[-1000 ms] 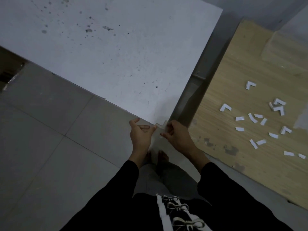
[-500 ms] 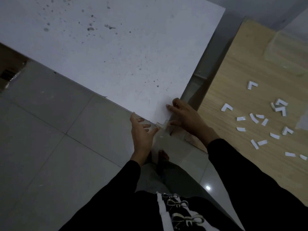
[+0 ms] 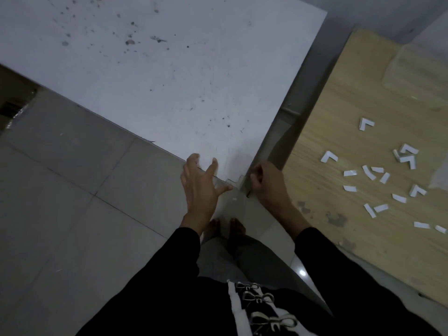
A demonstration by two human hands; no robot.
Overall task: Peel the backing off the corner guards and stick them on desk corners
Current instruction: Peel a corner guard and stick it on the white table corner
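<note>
Nearest to us, at 6 o'clock, are our black sleeves [image 3: 339, 275] and a black top with a white strip and pale bow shapes down the front. Just beyond, our bare feet [image 3: 228, 226] stand on the grey tiled floor [image 3: 72, 202], under the near corner of the desk.

Our left hand [image 3: 197, 185] is at the centre of view, empty, with the fingers spread wide. Two fingertips rest on the desk's near edge and the thumb points toward the corner at 3 o'clock of the hand. Our right hand [image 3: 266, 185] is just to the right of the corner, curled loosely against the desk's side edge. We cannot tell whether it pinches anything. The two hands are apart, one on each side of the corner.

The corner guard [image 3: 236, 181] sits on the near corner of the white desk [image 3: 169, 81], between the hands. It is a small clear piece and hard to make out in the dim light.

The desk top runs away toward 11 o'clock, marked with dark specks.

At 3 o'clock lies a light wooden board [image 3: 339, 166] with many white backing strips [image 3: 378, 175] scattered on it, some straight, some L-shaped.
</note>
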